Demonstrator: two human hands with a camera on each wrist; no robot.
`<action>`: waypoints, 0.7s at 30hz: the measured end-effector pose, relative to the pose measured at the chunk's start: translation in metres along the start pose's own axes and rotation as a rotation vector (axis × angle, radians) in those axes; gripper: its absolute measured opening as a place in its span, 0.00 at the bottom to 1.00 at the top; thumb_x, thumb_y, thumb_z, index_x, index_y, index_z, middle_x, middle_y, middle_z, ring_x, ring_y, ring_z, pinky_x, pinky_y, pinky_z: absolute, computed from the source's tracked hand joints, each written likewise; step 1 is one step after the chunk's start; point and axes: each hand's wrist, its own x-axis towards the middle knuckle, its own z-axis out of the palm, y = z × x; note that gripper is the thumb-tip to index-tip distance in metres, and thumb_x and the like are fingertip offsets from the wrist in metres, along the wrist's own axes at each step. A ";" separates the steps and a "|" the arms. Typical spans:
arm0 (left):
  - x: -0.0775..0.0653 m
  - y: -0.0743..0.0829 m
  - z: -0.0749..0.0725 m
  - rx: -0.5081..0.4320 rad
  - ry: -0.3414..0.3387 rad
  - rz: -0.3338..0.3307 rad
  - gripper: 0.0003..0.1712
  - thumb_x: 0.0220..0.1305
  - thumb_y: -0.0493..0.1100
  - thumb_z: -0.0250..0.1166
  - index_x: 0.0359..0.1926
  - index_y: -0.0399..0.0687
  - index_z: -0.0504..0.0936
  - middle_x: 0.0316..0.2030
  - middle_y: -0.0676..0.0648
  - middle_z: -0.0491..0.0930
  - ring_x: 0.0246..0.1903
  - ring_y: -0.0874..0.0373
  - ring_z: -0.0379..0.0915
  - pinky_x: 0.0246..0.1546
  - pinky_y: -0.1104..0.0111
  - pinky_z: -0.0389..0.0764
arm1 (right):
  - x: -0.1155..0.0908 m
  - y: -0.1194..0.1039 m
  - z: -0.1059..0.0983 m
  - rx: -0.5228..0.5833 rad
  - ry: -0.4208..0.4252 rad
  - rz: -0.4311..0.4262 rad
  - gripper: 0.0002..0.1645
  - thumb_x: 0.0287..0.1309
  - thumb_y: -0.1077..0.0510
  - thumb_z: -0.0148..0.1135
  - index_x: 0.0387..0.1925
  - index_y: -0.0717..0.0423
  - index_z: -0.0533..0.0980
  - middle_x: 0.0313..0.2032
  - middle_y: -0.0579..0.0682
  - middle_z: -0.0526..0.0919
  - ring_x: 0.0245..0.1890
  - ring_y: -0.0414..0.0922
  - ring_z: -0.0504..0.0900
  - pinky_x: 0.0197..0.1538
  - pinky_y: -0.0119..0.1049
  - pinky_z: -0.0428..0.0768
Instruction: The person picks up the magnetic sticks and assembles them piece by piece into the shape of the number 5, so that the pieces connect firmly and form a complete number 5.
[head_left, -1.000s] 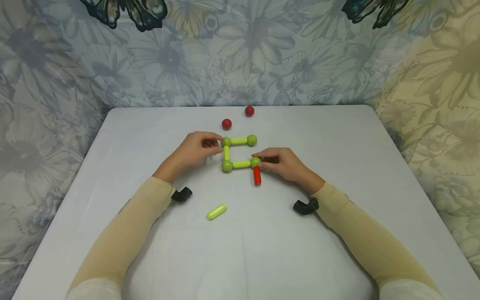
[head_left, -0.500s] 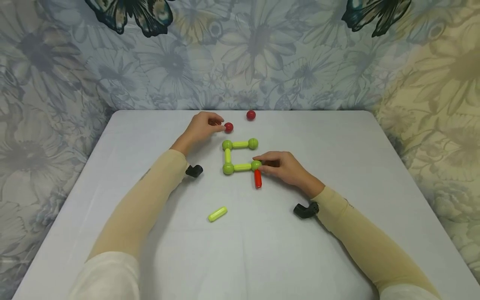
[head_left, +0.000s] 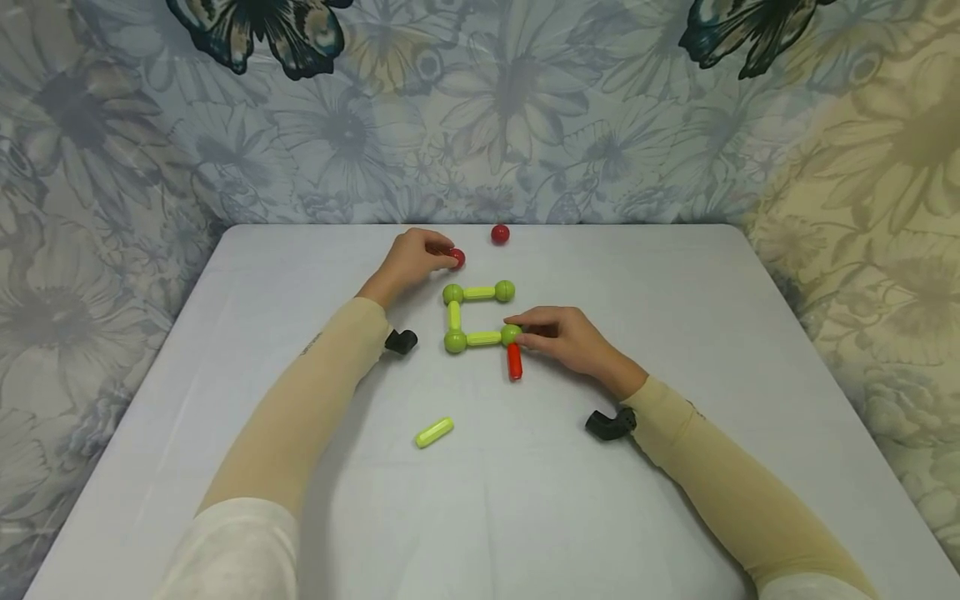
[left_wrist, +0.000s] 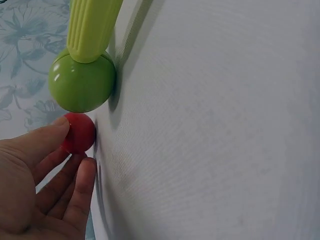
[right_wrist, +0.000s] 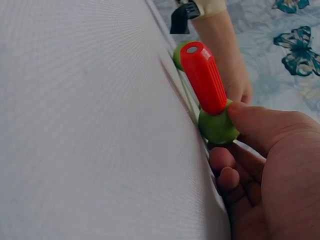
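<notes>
Thumb and fingers of my left hand (head_left: 412, 260) pinch a red ball (left_wrist: 80, 133) near the back of the table. Just in front of it lies a shape of green balls joined by yellow-green rods (head_left: 480, 293), with its right side unjoined. At its near right corner, my right hand (head_left: 566, 337) pinches a green ball (right_wrist: 218, 126) between thumb and fingers. From that ball a red rod (head_left: 514, 362) points toward me; its free end shows a small grey disc in the right wrist view.
A second red ball (head_left: 500, 234) lies by the table's back edge. One loose yellow-green rod (head_left: 434, 432) rests on the white table (head_left: 525, 517) nearer to me. Black curved pieces (head_left: 611, 424) stick out from both sleeves. A flowered wall (head_left: 480, 108) stands behind the table.
My left hand has left the far left corner of the green shape, moved back and taken hold of the nearer red ball. The right hand keeps its pinch on the green ball.
</notes>
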 end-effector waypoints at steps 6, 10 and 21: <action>0.000 0.003 0.003 0.014 0.002 0.007 0.20 0.73 0.44 0.75 0.61 0.43 0.88 0.55 0.46 0.87 0.55 0.52 0.79 0.59 0.59 0.78 | -0.001 0.000 -0.001 -0.006 0.002 -0.012 0.21 0.72 0.55 0.74 0.63 0.48 0.87 0.53 0.43 0.90 0.47 0.43 0.84 0.53 0.38 0.83; 0.000 0.003 0.003 0.016 0.004 0.012 0.20 0.73 0.44 0.75 0.61 0.43 0.88 0.55 0.46 0.87 0.55 0.52 0.80 0.60 0.59 0.78 | -0.001 0.000 -0.001 -0.008 0.003 -0.011 0.21 0.72 0.55 0.74 0.63 0.47 0.87 0.52 0.43 0.90 0.47 0.43 0.84 0.53 0.38 0.83; -0.017 0.005 -0.007 -0.059 0.015 0.052 0.18 0.71 0.46 0.76 0.59 0.47 0.90 0.52 0.49 0.87 0.52 0.53 0.80 0.56 0.59 0.79 | -0.001 0.001 -0.001 -0.023 -0.001 -0.004 0.20 0.72 0.55 0.74 0.63 0.47 0.87 0.53 0.42 0.89 0.48 0.44 0.83 0.52 0.41 0.83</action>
